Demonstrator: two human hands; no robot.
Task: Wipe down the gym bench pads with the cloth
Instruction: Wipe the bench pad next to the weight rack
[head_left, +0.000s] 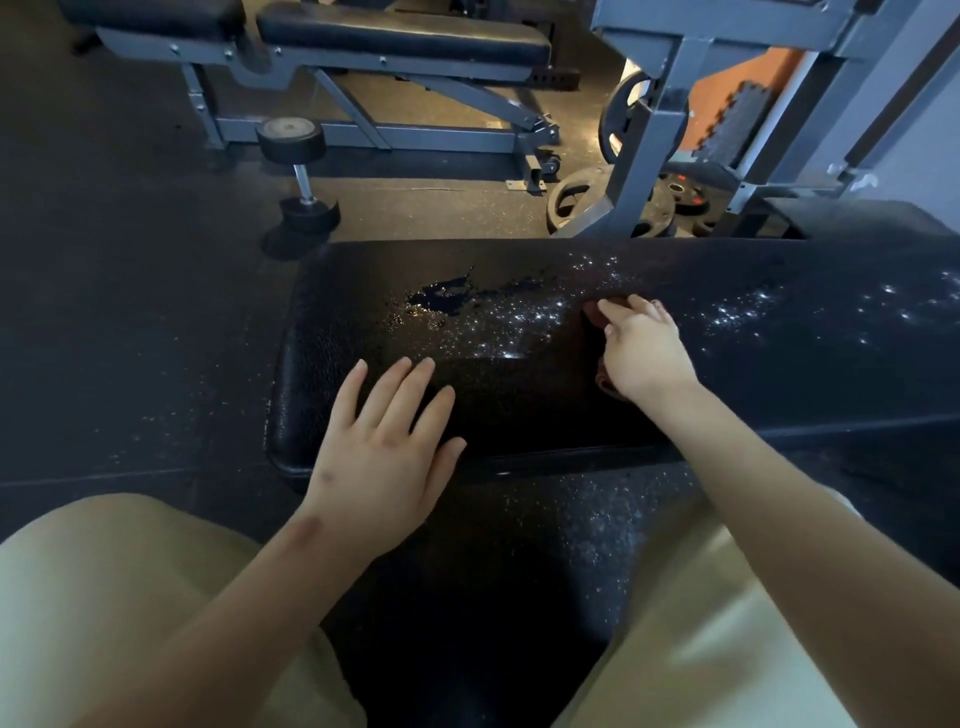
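A black bench pad (779, 374) runs across the view in front of me, wet with a dark puddle (441, 299) and many glinting droplets. My right hand (641, 348) presses a dark reddish cloth (597, 317) onto the pad's middle; only the cloth's edges show beside and under the fingers. Flat on the pad's near left end lies my left hand (387, 441), fingers straight and spread, holding nothing.
A dumbbell (298, 171) stands on the floor beyond the pad's left end. Another grey-framed bench (363, 78) sits at the back. A rack upright (649, 156) and weight plates (675, 197) crowd the far right. Droplets speckle the dark rubber floor near my knees.
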